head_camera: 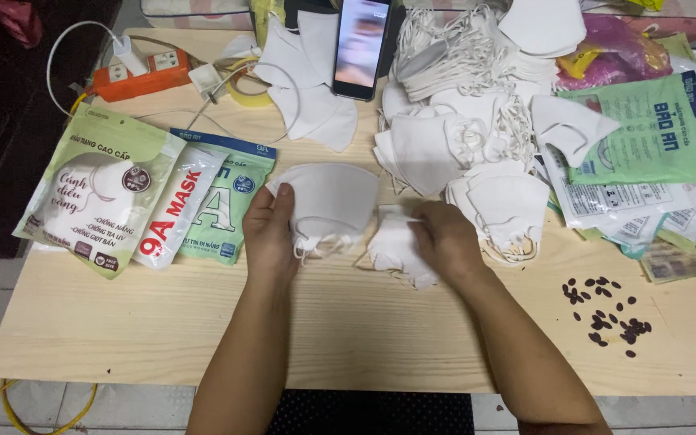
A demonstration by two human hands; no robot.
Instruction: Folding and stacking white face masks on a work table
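Holding a white face mask [328, 201] flat on the table [348, 322], the left hand [270, 234] had its thumb on top of the mask's near edge, and the other fingers were tucked under it where they could not be seen. The mask lay just past the fingers and spread out to their right side, with its thin ear loops hanging down near the palm.

The right hand [445, 238] rested on a small stack of white masks [396, 254]. Its fingers [422, 229] were bent and close together, pinching the top of that stack. The stack sat right under the fingers and stuck out toward the left hand. The two hands were near each other but did not touch.

Past the right fingers was a big pile of loose white masks [461, 121] with tangled loops. Straight ahead, between both hands and farther away, a phone [360, 48] stood up with its screen lit. To the left of the left fingers lay three green and white mask packets [138, 193], side by side. Far beyond those was an orange power strip [138, 76]. To the right of the right fingers, near the table's edge, were some small dark seeds [606, 314]. More flat packets [654, 153] were heaped above the seeds.
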